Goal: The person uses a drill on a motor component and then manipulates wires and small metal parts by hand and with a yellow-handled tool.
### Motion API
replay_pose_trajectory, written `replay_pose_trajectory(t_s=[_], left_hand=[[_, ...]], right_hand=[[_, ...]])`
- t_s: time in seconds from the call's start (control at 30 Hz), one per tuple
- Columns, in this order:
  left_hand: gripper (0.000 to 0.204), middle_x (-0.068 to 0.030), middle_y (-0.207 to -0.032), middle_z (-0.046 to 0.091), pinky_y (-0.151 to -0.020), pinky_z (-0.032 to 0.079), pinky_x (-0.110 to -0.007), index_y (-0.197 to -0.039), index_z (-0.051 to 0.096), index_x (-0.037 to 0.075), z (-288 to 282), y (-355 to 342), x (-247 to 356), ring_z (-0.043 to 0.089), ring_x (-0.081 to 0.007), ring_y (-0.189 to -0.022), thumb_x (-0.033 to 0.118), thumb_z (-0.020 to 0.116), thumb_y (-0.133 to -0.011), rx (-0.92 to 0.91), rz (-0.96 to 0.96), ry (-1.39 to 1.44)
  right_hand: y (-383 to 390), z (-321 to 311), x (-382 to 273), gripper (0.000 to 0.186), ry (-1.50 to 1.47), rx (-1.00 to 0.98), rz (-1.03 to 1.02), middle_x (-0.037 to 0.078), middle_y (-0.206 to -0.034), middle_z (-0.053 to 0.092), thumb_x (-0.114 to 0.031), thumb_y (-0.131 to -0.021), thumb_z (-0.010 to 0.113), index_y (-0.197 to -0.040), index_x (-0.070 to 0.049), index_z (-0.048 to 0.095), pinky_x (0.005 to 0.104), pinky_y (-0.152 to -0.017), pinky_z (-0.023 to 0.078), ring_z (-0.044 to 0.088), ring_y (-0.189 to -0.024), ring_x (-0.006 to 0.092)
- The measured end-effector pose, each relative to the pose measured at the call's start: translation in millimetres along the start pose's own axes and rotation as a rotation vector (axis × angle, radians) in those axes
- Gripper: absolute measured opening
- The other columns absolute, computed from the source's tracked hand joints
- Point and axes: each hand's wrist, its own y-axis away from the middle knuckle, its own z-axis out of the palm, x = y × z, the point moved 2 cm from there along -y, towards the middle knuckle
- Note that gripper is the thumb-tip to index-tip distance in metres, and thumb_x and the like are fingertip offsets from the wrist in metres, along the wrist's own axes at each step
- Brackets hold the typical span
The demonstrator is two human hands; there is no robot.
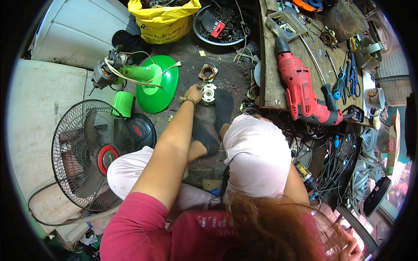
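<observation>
My left hand (193,94), with a band at its wrist, reaches down to the floor between my feet. Its fingers are closed at the left edge of a pale round motor housing (208,93) with a hole in its middle. Just beyond lies a motor stator (208,73) with a copper winding ring in a metal frame. My right forearm (296,188) passes behind my raised right knee (257,156). Only a sliver of skin shows past that knee, so the right hand's fingers are hidden. My dark-socked feet (223,108) stand close to the housing.
Left are a black fan (87,152) and a green fan stand (167,82) with an exposed motor. A yellow sack (163,24) and a basin (238,42) of small dark parts stand beyond. A red drill (300,82) lies on the wooden bench (272,89) at right.
</observation>
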Motion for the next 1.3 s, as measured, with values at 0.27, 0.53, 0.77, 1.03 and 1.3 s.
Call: replay_pose_trajectory(t_s=[0.27, 0.53, 0.77, 1.03, 1.3], left_hand=[[0.038, -0.0035, -0.134, 0.057, -0.109, 0.009, -0.067, -0.121, 0.061, 0.027, -21, -11, 26, 0.051, -0.0256, -0.127, 0.034, 0.064, -0.085, -0.176, -0.042, -0.37], [0.039, -0.0004, -0.131, 0.059, -0.105, 0.011, -0.072, -0.12, 0.063, 0.024, -10, -18, 29, 0.049, -0.0264, -0.128, 0.039, 0.065, -0.084, -0.242, 0.022, -0.29], [0.038, -0.0049, -0.124, 0.062, -0.103, 0.032, -0.06, -0.115, 0.064, 0.016, 3, -43, 6, 0.056, -0.0267, -0.119, 0.028, 0.066, -0.08, -0.209, 0.101, -0.299], [0.028, -0.0096, -0.102, 0.068, -0.091, 0.047, -0.035, -0.103, 0.064, 0.009, 9, -48, 5, 0.063, -0.0253, -0.101, 0.019, 0.068, -0.077, -0.224, 0.205, -0.3], [0.025, -0.0097, -0.101, 0.068, -0.083, 0.049, -0.036, -0.094, 0.061, 0.007, 14, -46, -18, 0.064, -0.0255, -0.094, 0.022, 0.071, -0.077, -0.152, 0.209, -0.017]], right_hand=[[129, -68, -54, 0.022, 0.109, 0.16, -0.026, 0.015, -0.093, 0.068, -0.007, -0.083, 0.058, -0.101, 0.005, 0.062, 0.0369, -0.075, 0.051, 0.065, -0.084, 0.0262], [148, -157, -110, 0.032, 0.426, 0.873, -0.1, 0.017, -0.115, 0.059, -0.003, -0.082, 0.062, -0.114, 0.0, 0.061, 0.037, -0.092, 0.044, 0.057, -0.106, 0.0278], [83, -166, -112, 0.092, 0.949, 0.494, 0.029, 0.015, -0.147, 0.033, -0.004, -0.066, 0.072, -0.147, -0.01, 0.029, 0.0553, -0.113, 0.019, 0.03, -0.138, 0.0343], [62, -160, -105, 0.111, 1.173, 0.409, 0.071, 0.013, -0.144, 0.039, -0.007, -0.051, 0.083, -0.147, -0.011, 0.027, 0.0561, -0.11, 0.025, 0.038, -0.131, 0.0342], [47, -154, -93, 0.101, 1.062, 0.492, -0.056, 0.016, -0.13, 0.051, 0.0, -0.048, 0.077, -0.14, -0.004, 0.037, 0.0427, -0.094, 0.041, 0.05, -0.111, 0.0352]])
